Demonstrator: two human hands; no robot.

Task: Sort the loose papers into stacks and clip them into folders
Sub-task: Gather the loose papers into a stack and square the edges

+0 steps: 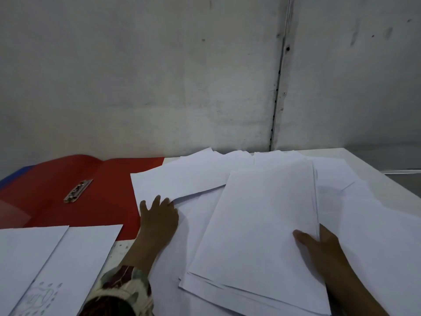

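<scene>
R hand (319,245) pinches gathered paper stack (262,224) at its near-right edge, thumb on top, prob. to keep sheets aligned. L hand (159,215), fingers flat, pins loose sheets (182,179) beside open red folder (45,195) w/ metal clip (78,191).

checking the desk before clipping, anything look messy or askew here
Yes. Loose sheets lie fanned at odd angles past the left hand. The stack gripped by the right hand sits crooked, lower edges uneven. The red folder lies open.

White paper stack (257,226) beside open red folder (57,192) (clip showing).
</scene>
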